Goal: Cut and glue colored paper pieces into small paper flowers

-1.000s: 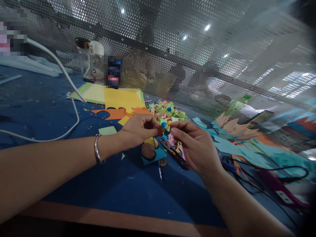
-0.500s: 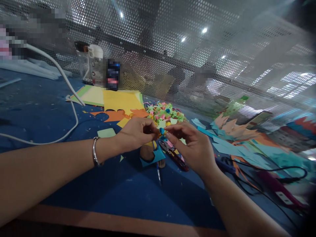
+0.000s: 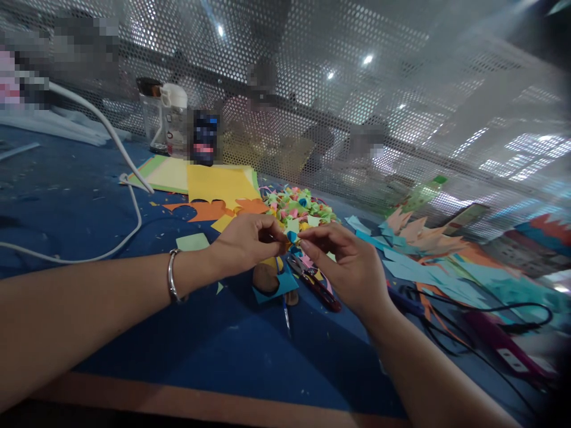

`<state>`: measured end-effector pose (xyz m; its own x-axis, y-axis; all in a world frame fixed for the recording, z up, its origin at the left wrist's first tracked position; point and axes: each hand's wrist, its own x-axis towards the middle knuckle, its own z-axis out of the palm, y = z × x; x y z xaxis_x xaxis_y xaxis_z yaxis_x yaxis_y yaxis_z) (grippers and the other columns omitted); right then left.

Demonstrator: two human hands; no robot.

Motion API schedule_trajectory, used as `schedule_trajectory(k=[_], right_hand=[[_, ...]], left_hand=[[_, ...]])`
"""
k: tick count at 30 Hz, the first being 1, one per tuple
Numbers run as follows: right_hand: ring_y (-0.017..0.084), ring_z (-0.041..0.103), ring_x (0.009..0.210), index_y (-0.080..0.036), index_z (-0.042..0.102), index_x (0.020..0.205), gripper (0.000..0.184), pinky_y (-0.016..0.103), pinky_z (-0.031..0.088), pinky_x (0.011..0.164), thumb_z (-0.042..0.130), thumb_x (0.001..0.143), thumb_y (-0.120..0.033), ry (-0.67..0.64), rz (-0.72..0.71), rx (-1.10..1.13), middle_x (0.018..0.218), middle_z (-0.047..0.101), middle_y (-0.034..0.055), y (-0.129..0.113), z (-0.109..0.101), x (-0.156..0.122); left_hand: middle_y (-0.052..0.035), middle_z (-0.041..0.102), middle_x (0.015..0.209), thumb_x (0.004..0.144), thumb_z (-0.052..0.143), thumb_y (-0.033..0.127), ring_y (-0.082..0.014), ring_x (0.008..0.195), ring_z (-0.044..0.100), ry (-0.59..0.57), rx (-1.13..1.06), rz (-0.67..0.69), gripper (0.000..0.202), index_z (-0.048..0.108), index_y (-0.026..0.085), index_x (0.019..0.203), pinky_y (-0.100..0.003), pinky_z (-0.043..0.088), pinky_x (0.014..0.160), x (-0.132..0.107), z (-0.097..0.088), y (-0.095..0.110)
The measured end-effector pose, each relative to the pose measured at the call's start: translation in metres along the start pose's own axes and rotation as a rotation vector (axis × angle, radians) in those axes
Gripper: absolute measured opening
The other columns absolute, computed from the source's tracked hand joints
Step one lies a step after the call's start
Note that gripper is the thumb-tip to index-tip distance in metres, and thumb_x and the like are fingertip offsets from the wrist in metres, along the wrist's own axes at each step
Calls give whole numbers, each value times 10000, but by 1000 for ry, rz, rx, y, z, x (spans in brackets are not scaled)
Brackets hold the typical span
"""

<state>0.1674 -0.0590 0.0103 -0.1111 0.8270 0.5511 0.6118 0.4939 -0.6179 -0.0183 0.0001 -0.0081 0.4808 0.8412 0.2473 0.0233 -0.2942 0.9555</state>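
Small blue folded-paper piece [image 3: 292,237] sits raised between the two hands, at the fingertips, with a touch of yellow showing just below it. The bare left hand [image 3: 244,241], a silver bangle at its wrist, has thumb and fingertips drawn together in a pinch at the piece's left edge. The bare right hand [image 3: 348,255] meets the right edge with thumb and index finger; whether these press on the paper or only bracket it, I cannot tell. Neither hand is clearly nearer. The piece is too small and too covered to read a long axis.

Just below the grip lie maroon-handled metal scissors [image 3: 319,288], slanting down toward the right palm, and a turquoise paper offcut with a curved notch [image 3: 285,288]. Straight beyond the fingertips spreads a heap of many-coloured folded paper bits [image 3: 297,205]; left of that lies a flat yellow paper sheet [image 3: 218,181].
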Motion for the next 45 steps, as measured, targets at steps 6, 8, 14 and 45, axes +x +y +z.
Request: schedule_trajectory(k=[6, 8, 14, 45], right_hand=[[146, 587, 698, -211, 707, 923, 92, 311, 483, 673, 676, 875, -282, -24, 14, 8, 830, 655, 17, 0, 1, 1], [149, 588, 697, -214, 706, 925, 99, 310, 486, 663, 679, 870, -291, -24, 15, 26, 840, 656, 20, 0, 1, 1], [166, 612, 757, -221, 698, 981, 150, 322, 500, 691, 687, 863, -312, -21, 52, 69, 918, 676, 37, 2, -1, 1], [155, 587, 751, -201, 651, 938, 125, 298, 467, 691, 692, 827, -241, -108, 122, 223, 838, 629, 12, 9, 1, 1]], left_hand=[[-31, 720, 723, 698, 675, 149, -153, 709, 695, 5, 21, -4, 52, 628, 166, 711, -292, 575, 711, 0, 0, 0], [-22, 714, 715, 697, 680, 150, -145, 701, 689, 1, -3, -12, 58, 625, 167, 709, -285, 571, 711, -1, 0, 0], [-2, 695, 702, 684, 694, 139, -113, 685, 666, -14, -114, 8, 80, 621, 164, 708, -250, 546, 700, 0, 0, -1], [24, 679, 695, 691, 629, 37, -87, 678, 654, -20, 8, 20, 117, 633, 152, 706, -210, 524, 676, -1, 1, 2]])
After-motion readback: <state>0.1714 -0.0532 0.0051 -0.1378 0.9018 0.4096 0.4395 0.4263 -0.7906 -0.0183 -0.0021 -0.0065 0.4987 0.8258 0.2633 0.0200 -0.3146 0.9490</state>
